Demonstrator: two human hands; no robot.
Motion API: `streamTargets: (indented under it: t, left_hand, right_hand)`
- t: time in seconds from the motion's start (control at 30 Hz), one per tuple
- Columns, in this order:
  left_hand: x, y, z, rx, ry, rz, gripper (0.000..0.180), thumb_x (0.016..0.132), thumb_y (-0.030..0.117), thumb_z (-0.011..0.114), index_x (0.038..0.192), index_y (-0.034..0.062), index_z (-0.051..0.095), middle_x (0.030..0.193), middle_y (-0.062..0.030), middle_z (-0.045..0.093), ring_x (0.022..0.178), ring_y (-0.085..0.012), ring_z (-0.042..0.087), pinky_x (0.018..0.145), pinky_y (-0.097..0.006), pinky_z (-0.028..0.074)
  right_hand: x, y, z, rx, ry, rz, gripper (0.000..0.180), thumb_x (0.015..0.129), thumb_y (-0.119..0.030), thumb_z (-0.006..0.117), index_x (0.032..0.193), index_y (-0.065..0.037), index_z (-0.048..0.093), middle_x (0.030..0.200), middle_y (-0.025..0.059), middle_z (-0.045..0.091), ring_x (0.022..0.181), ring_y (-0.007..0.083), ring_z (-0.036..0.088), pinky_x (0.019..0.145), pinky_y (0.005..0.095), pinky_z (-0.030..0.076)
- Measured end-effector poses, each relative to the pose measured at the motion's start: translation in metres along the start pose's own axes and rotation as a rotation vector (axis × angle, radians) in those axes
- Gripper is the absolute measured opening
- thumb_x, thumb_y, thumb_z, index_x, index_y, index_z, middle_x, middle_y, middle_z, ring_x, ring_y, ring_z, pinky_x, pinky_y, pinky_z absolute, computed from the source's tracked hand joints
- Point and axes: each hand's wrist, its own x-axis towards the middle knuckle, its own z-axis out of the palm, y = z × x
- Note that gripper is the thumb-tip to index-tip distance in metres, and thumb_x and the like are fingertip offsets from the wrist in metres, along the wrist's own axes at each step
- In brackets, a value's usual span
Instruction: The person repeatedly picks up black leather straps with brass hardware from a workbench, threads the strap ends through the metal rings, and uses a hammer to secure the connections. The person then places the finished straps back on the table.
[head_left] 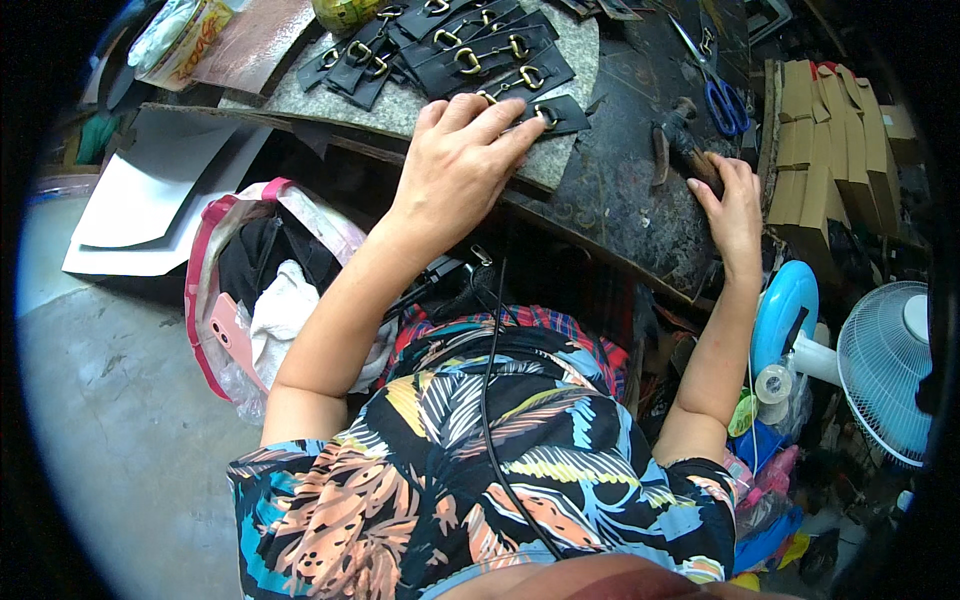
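Note:
My left hand point(458, 160) lies with fingers spread over the near end of several black strips, its fingertips touching the strip point(562, 115) closest to me. Each strip carries gold-coloured metal ring hardware; a gold bit point(467, 62) shows on one farther back. The strips overlap on a speckled grey slab point(400, 112). To the right, my right hand point(735, 205) is closed around the handle of a hammer point(690, 150), which rests low over the dark worktable point(610, 215). My palm hides the end of the handle.
Blue-handled scissors point(715, 85) lie beyond the hammer. Brown cardboard boxes point(805, 150) stand at the table's right edge, with a white and blue fan point(885, 370) below. White sheets point(150, 190) and a pink-trimmed bag point(200, 310) holding a pink phone point(232, 335) are at left.

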Motion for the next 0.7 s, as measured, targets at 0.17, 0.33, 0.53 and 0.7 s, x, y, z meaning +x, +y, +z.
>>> streamTargets:
  t: [0.17, 0.33, 0.53, 0.7]
  left_hand:
    - [-0.002, -0.001, 0.004, 0.021, -0.024, -0.046, 0.025, 0.087, 0.015, 0.072, 0.112, 0.0128, 0.075, 0.117, -0.0023, 0.071, 0.107, -0.0261, 0.063, 0.094, -0.042, 0.047]
    - [-0.003, 0.0, 0.003, 0.001, -0.017, -0.057, 0.026, 0.088, 0.013, 0.072, 0.113, 0.0127, 0.075, 0.116, -0.0028, 0.071, 0.106, -0.0268, 0.062, 0.094, -0.041, 0.047]
    - [0.0, 0.001, 0.005, -0.013, -0.002, -0.069, 0.022, 0.088, 0.013, 0.072, 0.11, 0.0113, 0.074, 0.115, -0.0023, 0.071, 0.106, -0.0267, 0.062, 0.093, -0.041, 0.047]
    - [0.005, -0.002, 0.016, -0.09, 0.094, -0.041, 0.026, 0.081, 0.008, 0.073, 0.108, 0.0111, 0.071, 0.107, -0.0007, 0.07, 0.102, -0.0243, 0.062, 0.091, -0.041, 0.046]
  right_hand:
    - [-0.026, -0.014, 0.011, 0.286, 0.207, 0.005, 0.036, 0.101, -0.031, 0.068, 0.129, -0.01, 0.069, 0.11, 0.0083, 0.075, 0.094, 0.0255, 0.072, 0.081, 0.0372, 0.056]
    - [-0.031, -0.072, -0.007, 1.021, 0.252, -0.11, 0.039, 0.103, -0.018, 0.067, 0.14, -0.006, 0.064, 0.111, 0.0077, 0.076, 0.086, 0.009, 0.068, 0.075, 0.0259, 0.056]
    - [-0.024, -0.095, -0.007, 0.599, 0.181, -0.217, 0.034, 0.099, -0.028, 0.069, 0.132, -0.02, 0.071, 0.112, 0.0097, 0.076, 0.092, 0.0303, 0.076, 0.078, 0.0354, 0.059]
    - [-0.028, -0.084, -0.005, 0.804, 0.37, -0.168, 0.033, 0.1, -0.029, 0.069, 0.131, -0.018, 0.072, 0.116, 0.0124, 0.076, 0.098, 0.0282, 0.076, 0.083, 0.0353, 0.059]
